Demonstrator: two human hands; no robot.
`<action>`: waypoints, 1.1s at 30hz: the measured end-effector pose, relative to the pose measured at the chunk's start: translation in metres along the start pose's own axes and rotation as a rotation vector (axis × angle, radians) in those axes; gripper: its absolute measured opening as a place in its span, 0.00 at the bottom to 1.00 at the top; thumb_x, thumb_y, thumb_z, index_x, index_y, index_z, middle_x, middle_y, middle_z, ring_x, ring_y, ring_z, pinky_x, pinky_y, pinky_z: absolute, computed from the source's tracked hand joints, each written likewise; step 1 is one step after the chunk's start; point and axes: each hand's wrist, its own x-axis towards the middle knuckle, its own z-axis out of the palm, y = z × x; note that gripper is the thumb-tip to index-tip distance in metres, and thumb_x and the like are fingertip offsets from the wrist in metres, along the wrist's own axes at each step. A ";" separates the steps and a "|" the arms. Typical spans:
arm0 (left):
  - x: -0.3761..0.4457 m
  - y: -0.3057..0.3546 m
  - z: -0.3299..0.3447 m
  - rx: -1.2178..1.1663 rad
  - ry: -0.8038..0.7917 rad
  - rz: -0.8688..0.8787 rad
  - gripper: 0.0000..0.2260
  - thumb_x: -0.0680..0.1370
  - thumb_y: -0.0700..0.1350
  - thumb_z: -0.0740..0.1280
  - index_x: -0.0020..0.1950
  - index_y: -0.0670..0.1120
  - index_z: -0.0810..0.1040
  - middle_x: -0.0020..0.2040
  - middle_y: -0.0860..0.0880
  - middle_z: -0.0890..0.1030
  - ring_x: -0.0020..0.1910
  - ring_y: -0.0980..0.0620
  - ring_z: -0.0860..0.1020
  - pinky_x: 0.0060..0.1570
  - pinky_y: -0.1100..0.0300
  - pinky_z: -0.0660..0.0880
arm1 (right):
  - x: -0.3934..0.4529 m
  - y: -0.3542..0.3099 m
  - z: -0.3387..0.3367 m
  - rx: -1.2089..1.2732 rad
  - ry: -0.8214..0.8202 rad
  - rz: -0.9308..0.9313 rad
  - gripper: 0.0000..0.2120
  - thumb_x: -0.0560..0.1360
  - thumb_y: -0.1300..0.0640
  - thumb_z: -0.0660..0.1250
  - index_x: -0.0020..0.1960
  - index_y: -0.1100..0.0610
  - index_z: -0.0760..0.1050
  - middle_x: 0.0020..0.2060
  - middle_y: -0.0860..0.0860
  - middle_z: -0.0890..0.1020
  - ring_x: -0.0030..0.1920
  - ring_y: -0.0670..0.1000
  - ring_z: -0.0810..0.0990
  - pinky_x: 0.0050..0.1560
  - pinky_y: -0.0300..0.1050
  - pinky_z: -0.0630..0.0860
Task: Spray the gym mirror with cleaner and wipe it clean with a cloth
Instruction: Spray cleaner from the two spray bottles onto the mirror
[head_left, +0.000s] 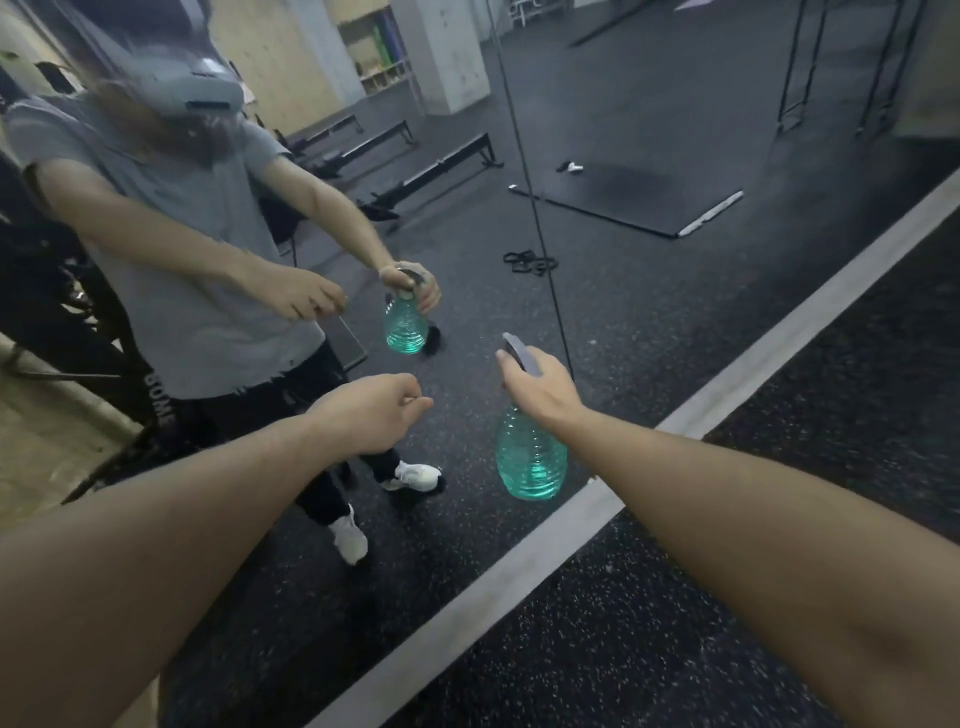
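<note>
**Glass, plastic and rubber**

The mirror (649, 130) is smooth, glossy glass. Before it, the bottle (527, 460) is clear, ribbed teal plastic with a matt grey plastic sprayer (519, 356). Below the mirror runs a matt pale strip (519, 564), then floor (675, 649) of rough, speckled black rubber.

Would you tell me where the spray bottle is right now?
The right hand grips the spray bottle by its neck, held before the mirror above its white base strip.
</note>
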 end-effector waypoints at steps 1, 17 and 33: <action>0.006 0.004 -0.001 0.005 0.001 0.016 0.12 0.85 0.56 0.58 0.53 0.49 0.75 0.41 0.55 0.75 0.46 0.49 0.77 0.46 0.54 0.71 | 0.003 0.001 -0.005 0.007 0.016 -0.005 0.17 0.81 0.43 0.63 0.44 0.55 0.76 0.45 0.53 0.83 0.46 0.55 0.81 0.43 0.46 0.71; 0.084 0.066 -0.049 0.002 0.071 0.295 0.13 0.86 0.55 0.57 0.57 0.48 0.75 0.48 0.48 0.78 0.53 0.44 0.78 0.50 0.54 0.71 | 0.050 -0.034 -0.092 0.045 0.253 -0.049 0.16 0.81 0.45 0.65 0.46 0.57 0.80 0.36 0.52 0.84 0.41 0.53 0.82 0.52 0.51 0.79; 0.128 0.078 -0.071 -0.015 0.104 0.453 0.13 0.86 0.57 0.56 0.58 0.50 0.74 0.49 0.50 0.80 0.47 0.47 0.77 0.50 0.52 0.75 | 0.055 -0.068 -0.104 0.074 0.271 -0.061 0.16 0.82 0.51 0.65 0.41 0.59 0.79 0.35 0.55 0.83 0.38 0.53 0.81 0.49 0.50 0.78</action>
